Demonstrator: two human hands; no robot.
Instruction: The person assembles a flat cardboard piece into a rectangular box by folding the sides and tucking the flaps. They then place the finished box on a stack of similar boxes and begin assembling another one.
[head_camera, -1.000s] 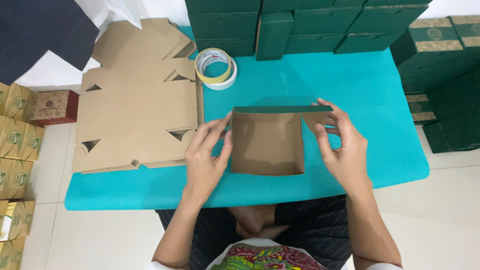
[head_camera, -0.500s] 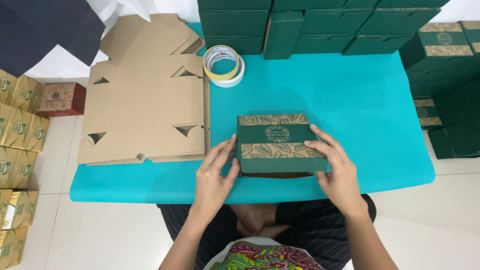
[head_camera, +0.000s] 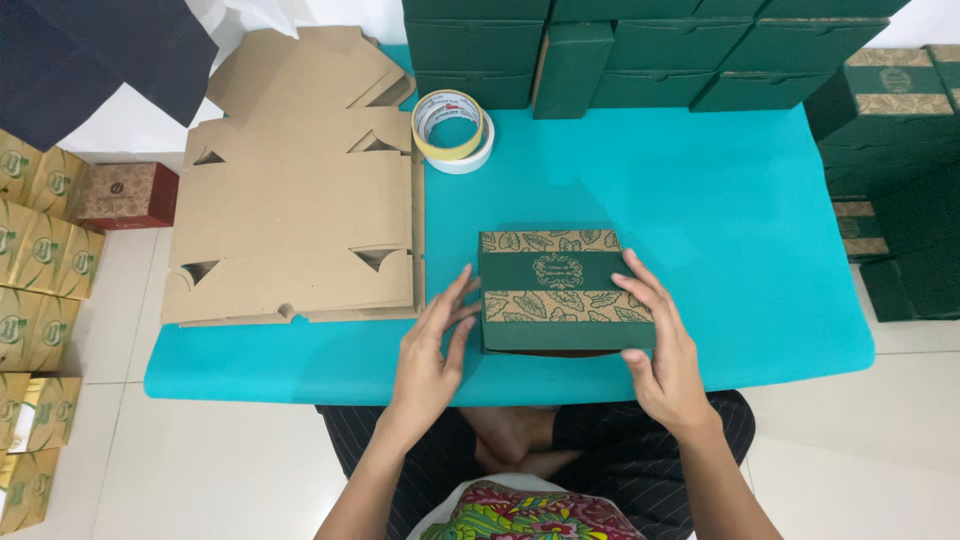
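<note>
A closed green box (head_camera: 563, 290) with tan leaf-patterned bands lies flat near the front edge of the turquoise table (head_camera: 720, 220). My left hand (head_camera: 430, 355) rests against the box's left side, fingers spread and touching its edge. My right hand (head_camera: 665, 350) grips the right front corner, thumb on the front face and fingers over the lid.
A stack of flat brown cardboard blanks (head_camera: 300, 200) covers the table's left part. Two tape rolls (head_camera: 452, 128) sit behind the box. Finished green boxes (head_camera: 640, 45) are stacked along the back and right (head_camera: 900, 150). Gold and red boxes (head_camera: 50, 260) stand on the floor at left.
The box was open with its brown inside showing; its lid has been folded down and shut. It now lies flat, and both hands have settled at its sides.
</note>
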